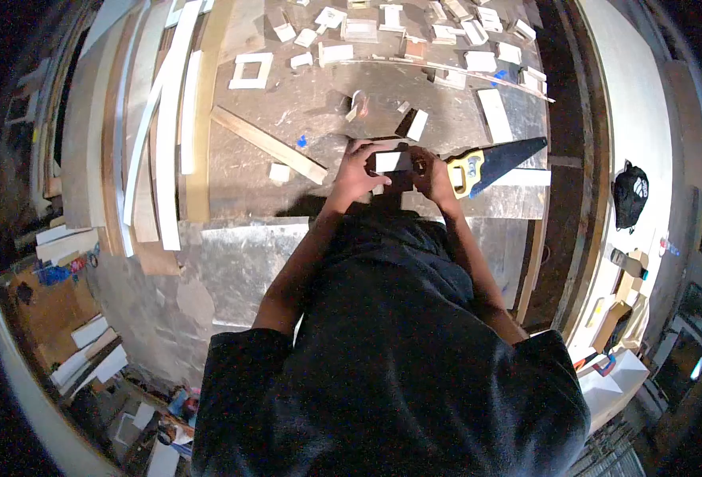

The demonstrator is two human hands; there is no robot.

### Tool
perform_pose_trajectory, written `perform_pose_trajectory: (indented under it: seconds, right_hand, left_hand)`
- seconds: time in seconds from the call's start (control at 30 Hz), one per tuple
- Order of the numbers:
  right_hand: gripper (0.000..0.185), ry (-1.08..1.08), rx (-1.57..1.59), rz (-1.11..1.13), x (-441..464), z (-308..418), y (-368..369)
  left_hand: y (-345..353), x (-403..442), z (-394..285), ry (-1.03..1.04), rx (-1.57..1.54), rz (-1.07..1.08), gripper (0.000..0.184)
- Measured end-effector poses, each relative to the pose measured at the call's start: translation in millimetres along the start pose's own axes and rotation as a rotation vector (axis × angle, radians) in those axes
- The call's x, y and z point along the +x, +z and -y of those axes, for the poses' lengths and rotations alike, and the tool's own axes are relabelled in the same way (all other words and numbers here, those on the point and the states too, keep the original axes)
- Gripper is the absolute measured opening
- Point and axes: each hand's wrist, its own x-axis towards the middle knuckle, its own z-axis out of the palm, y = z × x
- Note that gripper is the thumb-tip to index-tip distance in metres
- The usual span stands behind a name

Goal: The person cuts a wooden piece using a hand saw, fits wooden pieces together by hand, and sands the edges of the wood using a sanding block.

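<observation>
A small white-faced wooden block (391, 162) is held between my two hands above the near edge of the workbench. My left hand (354, 176) grips its left end, fingers above and thumb below. The fingers of my right hand (431, 176) close on its right end, partly in shadow. Just right of that hand lies a handsaw (478, 168) with a yellow handle and dark blade. Beyond my hands a short white-faced offcut (417, 126) rests on the bench. On the left a long wooden strip (270, 145) lies slantwise, with a small pale block (279, 172) near it.
Several small wooden pieces (360, 31) cover the far bench, along with a square frame (251, 71) and a thin strip (462, 73). Long boards (171, 143) are stacked at the left. A black bag (630, 195) and a bottle (630, 264) sit on the pale surface at right.
</observation>
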Motion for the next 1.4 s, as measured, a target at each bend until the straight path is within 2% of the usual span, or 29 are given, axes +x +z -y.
perform_pose_trajectory:
  seconds: [0.1,0.37,0.43,0.63,0.73,0.87,0.93,1.17,1.23,1.37,1.4]
  right_hand:
    - [0.050,-0.005,-0.008,0.028,-2.9,-1.3,-2.6]
    - [0.043,0.046,0.006,0.008,-1.2,4.9,-0.9]
    - [0.043,-0.037,-0.026,-0.004,0.2,6.0,-2.0]
    - [0.049,0.059,0.019,0.044,-0.7,13.0,-7.0]
    - [0.051,-0.014,0.033,0.028,-0.4,11.4,-6.8]
    - [0.051,-0.009,-0.030,0.010,-1.1,0.5,-1.3]
    - [0.052,0.099,-0.006,0.091,-0.5,7.5,-5.4]
    - [0.051,0.090,-0.212,0.120,1.0,15.9,-7.2]
    - [0.050,0.181,-0.104,0.062,-1.3,16.3,-2.1]
    - [0.046,0.204,-0.081,0.124,-0.2,1.9,0.0]
    - [0.046,0.171,0.013,0.127,0.2,-1.5,0.9]
  left_hand:
    - [-6.0,-5.4,11.4,-0.068,-0.014,0.055,0.058]
    - [-0.6,-10.2,19.6,-0.100,-0.146,0.027,0.049]
    - [-0.8,-10.4,24.5,-0.063,-0.093,0.003,0.049]
    - [-1.1,-10.7,25.5,-0.041,-0.047,-0.005,0.047]
    - [-0.7,-11.7,25.4,-0.071,-0.066,-0.010,0.046]
    - [-2.5,-12.6,23.7,-0.103,-0.021,0.008,0.047]
    - [-2.6,-12.6,25.0,-0.117,-0.061,0.013,0.046]
    - [-1.0,-13.8,33.4,0.022,0.035,0.011,0.049]
    - [6.7,-16.6,33.8,-0.228,-0.300,-0.027,0.056]
    - [4.1,-15.8,38.0,-0.251,-0.246,-0.037,0.060]
    - [2.8,-15.1,40.2,-0.319,-0.264,-0.015,0.059]
